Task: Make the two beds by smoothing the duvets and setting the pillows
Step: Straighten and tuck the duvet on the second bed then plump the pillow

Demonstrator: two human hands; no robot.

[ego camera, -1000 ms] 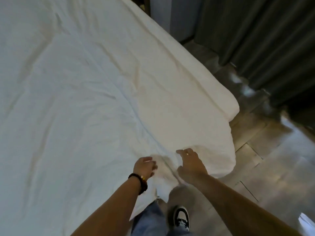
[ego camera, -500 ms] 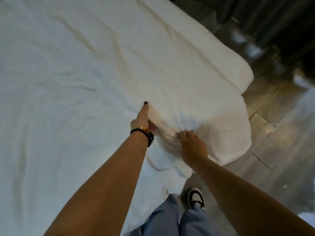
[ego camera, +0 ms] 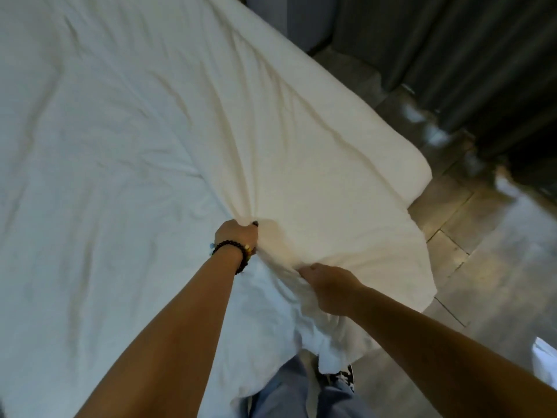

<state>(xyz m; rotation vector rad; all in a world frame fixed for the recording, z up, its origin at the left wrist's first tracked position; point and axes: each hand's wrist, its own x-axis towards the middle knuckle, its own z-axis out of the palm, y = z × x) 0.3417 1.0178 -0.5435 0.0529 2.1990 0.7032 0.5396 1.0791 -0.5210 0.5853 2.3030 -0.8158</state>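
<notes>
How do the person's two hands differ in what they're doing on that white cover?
The left hand wears a dark bead bracelet; the right hand is bare. The left hand grips farther up the duvet, with creases fanning out from it; the right hand grips lower, nearer the hanging corner. Both hands are bunching up white fabric.

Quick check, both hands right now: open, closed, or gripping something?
Left hand: closed, gripping a bunched fold of the white duvet.
Right hand: closed, gripping the duvet near its corner.
</notes>
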